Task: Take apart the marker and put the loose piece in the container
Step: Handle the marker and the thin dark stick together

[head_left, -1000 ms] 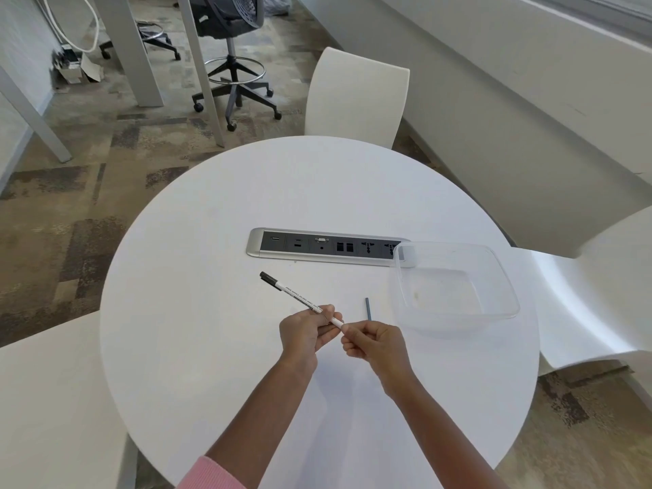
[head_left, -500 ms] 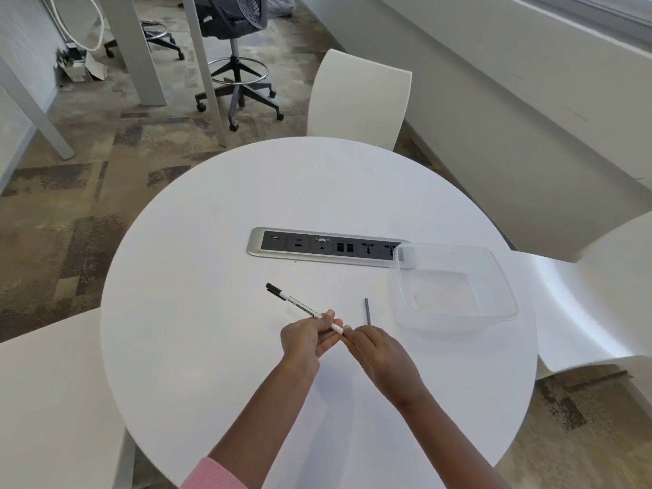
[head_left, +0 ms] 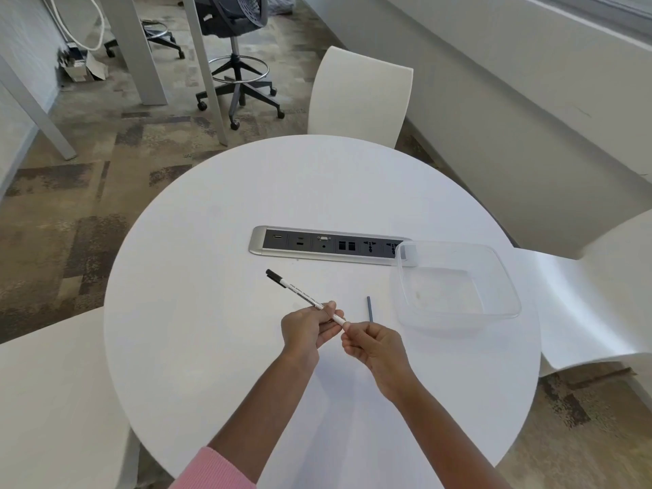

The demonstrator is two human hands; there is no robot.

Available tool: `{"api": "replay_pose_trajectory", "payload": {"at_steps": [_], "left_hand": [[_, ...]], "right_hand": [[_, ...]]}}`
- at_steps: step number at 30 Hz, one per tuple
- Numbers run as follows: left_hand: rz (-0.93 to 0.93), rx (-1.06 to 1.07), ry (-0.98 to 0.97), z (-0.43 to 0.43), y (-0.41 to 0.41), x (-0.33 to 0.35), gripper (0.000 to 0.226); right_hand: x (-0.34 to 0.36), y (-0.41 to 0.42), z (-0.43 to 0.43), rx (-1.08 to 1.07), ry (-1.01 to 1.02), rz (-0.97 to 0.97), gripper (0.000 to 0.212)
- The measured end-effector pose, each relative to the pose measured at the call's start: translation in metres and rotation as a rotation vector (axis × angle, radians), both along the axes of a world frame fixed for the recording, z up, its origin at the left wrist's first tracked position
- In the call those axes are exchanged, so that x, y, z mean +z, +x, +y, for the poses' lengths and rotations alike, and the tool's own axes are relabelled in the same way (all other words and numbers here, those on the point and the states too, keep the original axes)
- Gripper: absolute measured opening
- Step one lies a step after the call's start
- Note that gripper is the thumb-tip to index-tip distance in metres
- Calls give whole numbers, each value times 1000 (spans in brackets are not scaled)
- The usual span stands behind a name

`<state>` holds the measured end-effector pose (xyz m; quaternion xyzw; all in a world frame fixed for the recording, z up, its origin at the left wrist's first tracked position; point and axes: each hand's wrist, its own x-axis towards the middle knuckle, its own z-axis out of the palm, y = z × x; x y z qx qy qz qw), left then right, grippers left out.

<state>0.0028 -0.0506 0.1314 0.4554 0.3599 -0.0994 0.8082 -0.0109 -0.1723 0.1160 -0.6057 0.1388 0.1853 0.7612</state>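
A thin white marker (head_left: 300,294) with a black cap points up and to the left over the round white table (head_left: 211,347). My left hand (head_left: 306,330) grips its barrel near the lower end. My right hand (head_left: 374,345) pinches that lower end between its fingertips, and the tip of the marker is hidden there. A short grey rod (head_left: 369,308) lies loose on the table just beyond my right hand. The clear plastic container (head_left: 458,312) stands to the right of the rod with nothing in it.
A silver power and data strip (head_left: 275,241) is set into the table's middle, partly under the container's corner. White chairs stand at the far side (head_left: 360,97), at the right (head_left: 582,305) and at the near left (head_left: 53,400). A black office chair (head_left: 236,37) is on the carpet beyond.
My right hand shifted along the marker's lower end and closed its fingertips on it again. The marker stayed in my left hand, at nearly the same tilt. The rod and container did not move.
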Motion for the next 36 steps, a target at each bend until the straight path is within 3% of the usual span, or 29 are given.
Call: {"api": "replay_pose_trajectory", "payload": {"at_steps": [5, 7, 10, 12, 15, 19, 21, 23, 25, 28, 31, 34, 36], "left_hand": [[20, -14, -12, -2, 4, 3, 7], [33, -10, -22, -3, 3, 2, 8], [52, -25, -37, -4, 2, 1, 8], [61, -41, -41, -4, 3, 1, 9], [65, -51, -42, -7, 5, 1, 9], [42, -43, -6, -6, 9, 0, 9], [18, -43, 1, -6, 10, 0, 9], [4, -52, 12, -6, 10, 1, 9], [-1, -57, 28, -7, 9, 1, 9], [4, -46, 31, -6, 9, 1, 9], [8, -27, 9, -3, 13, 4, 9], [34, -47, -6, -3, 14, 5, 10], [65, -58, -22, -4, 12, 4, 11]], "right_hand": [[-3, 2, -7, 82, -384, -321, 12], [-6, 3, -12, 181, -676, -628, 6], [-19, 9, -24, 344, -1158, -1236, 8], [-24, 12, -28, 395, -1294, -1407, 6], [-25, 12, -31, 375, -1245, -1337, 7], [-1, 5, -16, 151, -611, -518, 7], [2, 3, -9, 47, -329, -201, 7], [4, 2, -4, 35, -136, 0, 19], [4, 2, -2, 43, -69, 54, 25], [3, 4, 2, 41, -175, -74, 25], [0, 1, 3, 92, -491, -341, 23], [-9, 3, -6, 211, -1037, -879, 38], [-18, 6, -18, 366, -1301, -1149, 22]]}}
